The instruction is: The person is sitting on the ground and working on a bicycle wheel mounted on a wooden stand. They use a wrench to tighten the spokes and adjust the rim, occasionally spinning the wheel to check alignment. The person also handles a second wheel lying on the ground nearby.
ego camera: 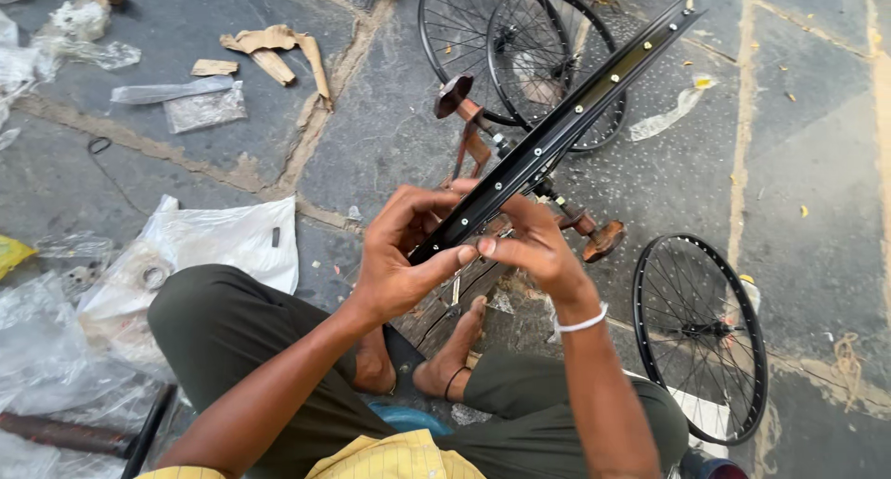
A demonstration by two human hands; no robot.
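- Left hand (401,256) is closed around the near end of a black bicycle rim (557,131), thumb pressed on its lower edge.
- Right hand (535,247) pinches the same rim just beside the left, fingertips meeting the left thumb.
- The rim slants up and away over a rusty stand (520,177).
- Spoked wheels lie on the stone floor (817,163): two (520,52) beyond the stand, one (701,335) at right.
- Plastic bags (213,242) lie at left.

Three spoked wheels (701,335), one bare black rim (557,131), two hands (399,256).
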